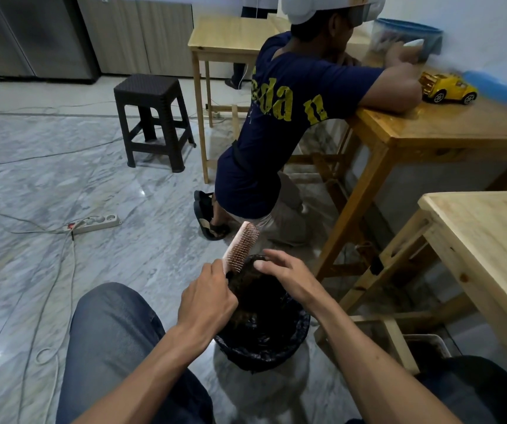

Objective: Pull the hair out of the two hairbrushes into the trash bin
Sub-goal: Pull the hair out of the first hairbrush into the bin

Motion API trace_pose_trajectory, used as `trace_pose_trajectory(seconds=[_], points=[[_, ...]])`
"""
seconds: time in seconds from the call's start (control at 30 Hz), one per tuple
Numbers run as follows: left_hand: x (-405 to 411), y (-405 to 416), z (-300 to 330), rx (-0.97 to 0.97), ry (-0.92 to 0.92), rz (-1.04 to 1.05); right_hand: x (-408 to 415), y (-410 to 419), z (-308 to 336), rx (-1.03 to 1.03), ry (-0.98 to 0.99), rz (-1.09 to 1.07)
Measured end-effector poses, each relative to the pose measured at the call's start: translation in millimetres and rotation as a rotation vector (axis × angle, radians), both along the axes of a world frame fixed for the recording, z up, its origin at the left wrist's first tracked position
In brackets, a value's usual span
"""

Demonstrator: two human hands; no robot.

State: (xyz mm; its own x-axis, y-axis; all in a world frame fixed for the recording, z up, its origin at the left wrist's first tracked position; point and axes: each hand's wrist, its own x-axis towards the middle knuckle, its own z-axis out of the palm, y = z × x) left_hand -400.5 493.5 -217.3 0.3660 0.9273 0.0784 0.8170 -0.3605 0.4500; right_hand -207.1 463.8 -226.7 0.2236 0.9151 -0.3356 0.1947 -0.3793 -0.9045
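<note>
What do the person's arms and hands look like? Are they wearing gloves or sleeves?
No gloves and no sleeves in view: the left hand and right hand are bare, and so are both forearms. No rings, watch or bracelets show. Dark blue jeans cover the legs.

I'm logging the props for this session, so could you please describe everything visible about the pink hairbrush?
The pink hairbrush is a flat paddle type that looks like plastic, with a pale pink back and edge and dense rows of short bristles facing right. It is held tilted, head up, over the far rim of the trash bin. The left hand grips its lower end, hiding the handle. The right hand hovers just beside the bristles with fingers spread. Dark hair appears to cling at the base of the bristles.
</note>
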Motion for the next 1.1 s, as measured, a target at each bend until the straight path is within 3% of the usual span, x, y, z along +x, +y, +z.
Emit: trace_pose_trajectory(seconds=[0.1, 0.23, 0.63, 0.83, 0.93, 1.1], points=[[5, -4, 1, 0.023, 0.004, -0.015, -12, 0, 2, 0.027, 0.062, 0.036], [2, 1, 3, 0.031, 0.013, 0.016, -12, 3, -1, 0.098, -0.017, -0.122], [-5, 8, 5, 0.045, 0.141, 0.031, 15, -9, 0, 0.068, -0.119, -0.202], [-6, 6, 4, 0.068, 0.183, -0.003, 16, 1, 8, 0.08, 0.004, -0.161], [-5, 2, 2, 0.076, 0.185, -0.052, 10, 8, 14, 0.147, -0.039, -0.119], [-8, 1, 3, 0.075, 0.201, -0.068, 9, 16, 7, 0.175, -0.14, -0.273]])
